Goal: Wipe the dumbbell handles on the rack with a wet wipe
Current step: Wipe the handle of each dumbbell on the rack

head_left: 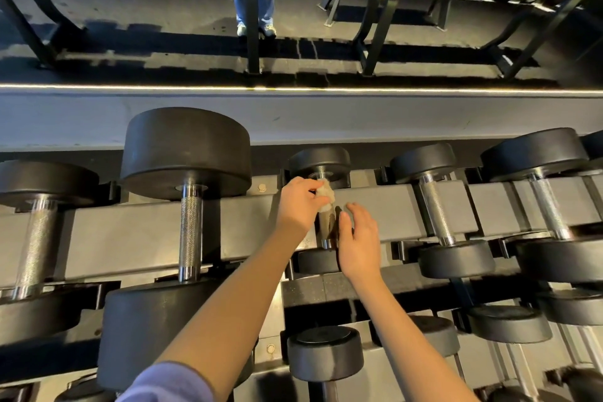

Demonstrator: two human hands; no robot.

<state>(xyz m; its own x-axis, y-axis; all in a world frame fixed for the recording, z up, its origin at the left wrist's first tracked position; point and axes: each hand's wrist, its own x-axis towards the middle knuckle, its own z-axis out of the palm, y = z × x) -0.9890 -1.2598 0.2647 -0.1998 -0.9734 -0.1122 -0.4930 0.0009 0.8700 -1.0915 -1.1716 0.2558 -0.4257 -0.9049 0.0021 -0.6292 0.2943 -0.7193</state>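
A small black dumbbell (321, 161) lies in the middle of the top rack shelf (130, 232). My left hand (298, 206) pinches a crumpled pale wet wipe (326, 194) against the far end of its steel handle (327, 225). My right hand (357, 243) sits just right of the handle with its fingers relaxed and spread, holding nothing; whether it touches the handle is unclear. The near head of this dumbbell (315, 259) is partly hidden behind my right hand.
A large dumbbell (191, 222) lies left of the small one, with another (37, 232) further left. Two more dumbbells (437, 209) (548, 202) lie to the right. Lower shelves hold more weights (326, 352). A wall mirror behind reflects racks and a person's legs (256, 6).
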